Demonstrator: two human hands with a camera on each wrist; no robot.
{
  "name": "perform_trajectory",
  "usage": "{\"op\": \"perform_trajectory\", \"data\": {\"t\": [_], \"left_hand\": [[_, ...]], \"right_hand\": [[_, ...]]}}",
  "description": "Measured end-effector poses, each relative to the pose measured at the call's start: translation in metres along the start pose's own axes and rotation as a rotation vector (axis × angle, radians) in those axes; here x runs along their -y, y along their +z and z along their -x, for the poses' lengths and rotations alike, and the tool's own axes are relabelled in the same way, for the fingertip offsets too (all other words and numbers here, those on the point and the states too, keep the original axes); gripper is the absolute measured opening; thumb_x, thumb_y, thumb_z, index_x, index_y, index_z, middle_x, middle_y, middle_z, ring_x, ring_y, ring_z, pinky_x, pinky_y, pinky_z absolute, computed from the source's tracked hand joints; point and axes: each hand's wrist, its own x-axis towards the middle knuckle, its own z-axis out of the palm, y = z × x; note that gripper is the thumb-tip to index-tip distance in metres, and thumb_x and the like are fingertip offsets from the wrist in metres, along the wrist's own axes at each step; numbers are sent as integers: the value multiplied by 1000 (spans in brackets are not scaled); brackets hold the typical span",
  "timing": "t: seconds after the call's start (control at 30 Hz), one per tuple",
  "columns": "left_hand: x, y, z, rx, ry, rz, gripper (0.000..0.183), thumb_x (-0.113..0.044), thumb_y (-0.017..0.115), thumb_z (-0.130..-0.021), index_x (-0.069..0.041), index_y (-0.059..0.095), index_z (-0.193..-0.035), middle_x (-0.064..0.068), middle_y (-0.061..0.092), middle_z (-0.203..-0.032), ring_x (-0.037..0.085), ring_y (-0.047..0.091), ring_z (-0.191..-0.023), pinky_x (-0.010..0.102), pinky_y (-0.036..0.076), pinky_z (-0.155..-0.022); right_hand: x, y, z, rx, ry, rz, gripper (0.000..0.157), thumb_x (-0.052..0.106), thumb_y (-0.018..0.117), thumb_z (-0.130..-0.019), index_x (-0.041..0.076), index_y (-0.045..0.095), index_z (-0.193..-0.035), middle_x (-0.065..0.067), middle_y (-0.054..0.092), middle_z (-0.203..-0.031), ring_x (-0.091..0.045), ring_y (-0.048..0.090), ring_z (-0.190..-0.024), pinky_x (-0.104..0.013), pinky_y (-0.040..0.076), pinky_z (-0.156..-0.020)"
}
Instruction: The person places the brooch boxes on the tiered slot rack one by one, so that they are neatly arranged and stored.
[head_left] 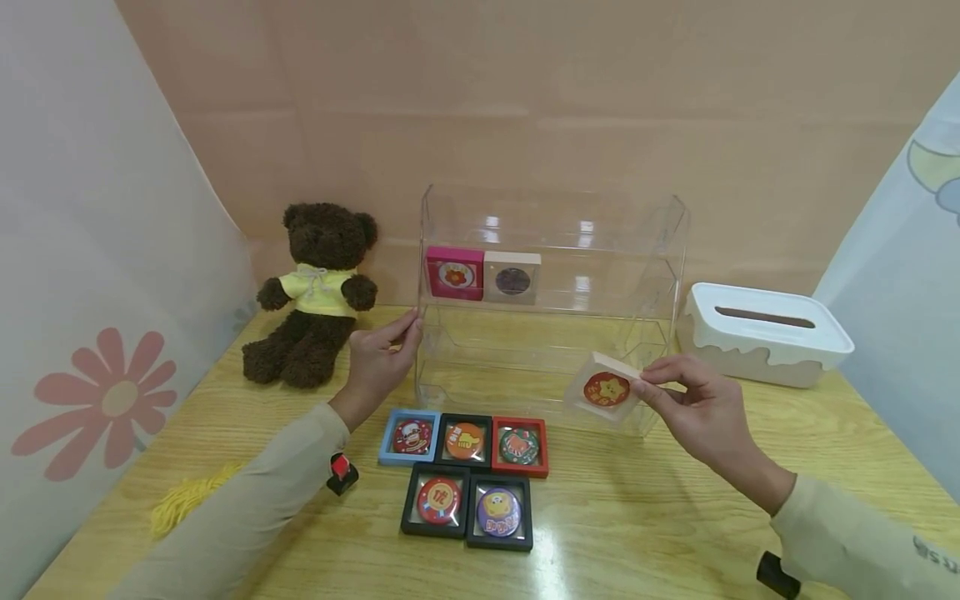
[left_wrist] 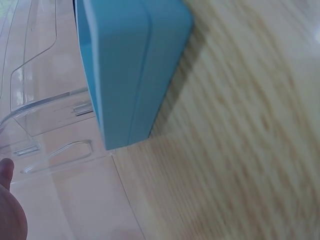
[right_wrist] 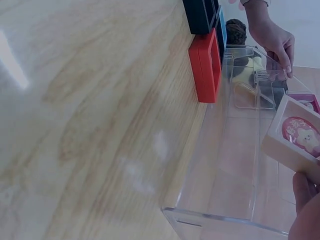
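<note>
One white-framed badge (head_left: pixel 604 388), pinched edgewise in right hand (head_left: pixel 701 410), in front of clear rack (head_left: pixel 600 279) | rack's left side pinched in left hand (head_left: pixel 378 358) | likely light, stiff, slick-faced; best gripped by frame edges

Teddy bear (head_left: pixel 321 292), dark brown with a yellow top, seated to the left of the left grip (head_left: pixel 382 358). Bundle of yellow string (head_left: pixel 187 502), on the counter (head_left: pixel 630 533), nearer the viewer than the left grip and to its left; partly covered. Tissue box (head_left: pixel 765 340), white slotted lid over a beige base, behind and right of the right grip (head_left: pixel 697 408). Backdrop (head_left: pixel 525 100), peach, beyond both grips. Side cloth (head_left: pixel 82 208), pale, with a pink flower (head_left: pixel 120 400), far left of the left grip.
</note>
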Motion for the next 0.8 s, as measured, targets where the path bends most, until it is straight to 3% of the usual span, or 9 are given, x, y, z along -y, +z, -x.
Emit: {"op": "perform_trajectory", "data": {"t": [0.3, 0.47, 0.67, 0.8], "left_hand": [[-1, -1, -1, 1, -6, 8, 25, 8, 67, -81, 6, 70, -105, 15, 70, -83, 18, 68, -60, 30, 55, -49], [-1, -1, -1, 9, -11, -1, 24, 7, 67, -81, 6, 69, -106, 16, 70, -84, 19, 68, -61, 29, 55, -48], [1, 1, 1, 2, -9, -7, 24, 8, 67, -81, 7, 69, -105, 16, 70, -84, 19, 68, -60, 30, 54, -46], [1, 1, 2, 8, -12, -20, 24, 6, 67, -82, 6, 69, -106, 15, 70, -84, 18, 68, -59, 29, 53, -45]], "right_hand": [[0, -2, -21, -32, -16, -125, 18, -32, 58, -73, -16, 64, -82, -12, 60, -91, -12, 62, -83, -21, 54, -67], [-2, -5, -35, -68, -49, -78, 18, -30, 60, -74, -16, 65, -82, -11, 61, -89, -13, 63, -82, -22, 54, -70], [1, 0, -48, -117, -92, -117, 18, -33, 58, -71, -20, 63, -82, -15, 60, -87, -14, 62, -81, -21, 53, -70], [8, 5, -57, -134, -93, -54, 13, -33, 58, -71, -23, 60, -80, -16, 60, -86, -13, 60, -80, -19, 53, -68]]}}
